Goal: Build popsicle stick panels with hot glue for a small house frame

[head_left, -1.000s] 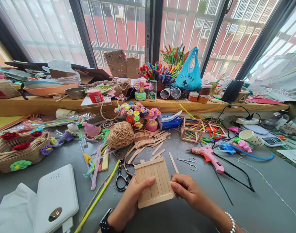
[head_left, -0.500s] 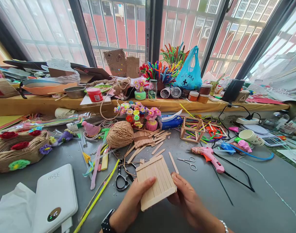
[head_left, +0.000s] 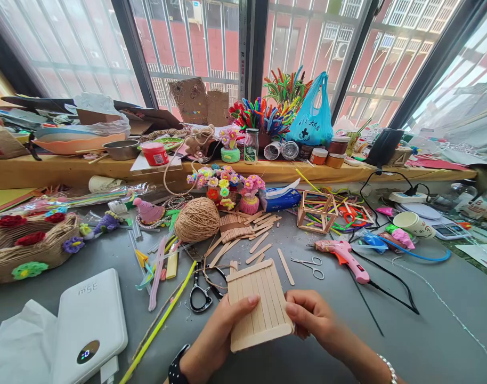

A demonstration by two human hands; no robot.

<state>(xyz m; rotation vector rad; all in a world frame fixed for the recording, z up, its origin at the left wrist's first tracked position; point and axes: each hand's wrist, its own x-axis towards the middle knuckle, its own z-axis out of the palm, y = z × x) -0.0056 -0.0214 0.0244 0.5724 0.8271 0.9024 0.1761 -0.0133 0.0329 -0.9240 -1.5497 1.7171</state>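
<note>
A square panel of glued wooden craft sticks (head_left: 259, 304) is held just above the grey table, near its front edge. My left hand (head_left: 219, 336) grips its left side, thumb lying across the top face. My right hand (head_left: 311, 317) pinches its right edge. Loose craft sticks (head_left: 259, 250) lie on the table just beyond the panel, and black-handled scissors (head_left: 201, 293) rest to its left.
A pink glue gun (head_left: 343, 257) with a black cord and small silver scissors (head_left: 313, 266) lie to the right. A twine ball (head_left: 197, 220), a stick cube frame (head_left: 316, 212), a white power bank (head_left: 89, 325) and a woven basket (head_left: 27, 250) crowd the table.
The panel has turned slightly in my hands and now sits squarer to me. My right hand has come round from under it to pinch its right edge.
</note>
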